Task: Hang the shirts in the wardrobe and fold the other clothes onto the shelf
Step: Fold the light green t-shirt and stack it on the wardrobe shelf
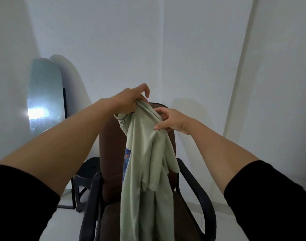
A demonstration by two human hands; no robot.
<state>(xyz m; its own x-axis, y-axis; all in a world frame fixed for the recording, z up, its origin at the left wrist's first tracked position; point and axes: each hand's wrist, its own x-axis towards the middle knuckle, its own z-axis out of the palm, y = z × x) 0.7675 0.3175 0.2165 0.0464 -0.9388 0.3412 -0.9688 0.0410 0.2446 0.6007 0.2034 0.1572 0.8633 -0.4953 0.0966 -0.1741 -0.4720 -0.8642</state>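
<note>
A pale green shirt [147, 164] with a blue print on its inner side hangs in front of me, held up over a chair. My left hand [131, 100] grips the bunched fabric near the collar at the top. My right hand [173, 120] pinches a fold of the same shirt just to the right and slightly lower. The shirt's lower part drapes down past the chair seat and out of the frame. No wardrobe, hanger or shelf is in view.
A brown office chair [110, 153] with black armrests stands directly behind the shirt. A black plastic stool [87, 173] sits to its left, near a tall arched mirror [44, 100] leaning on the white wall. White walls form the corner behind.
</note>
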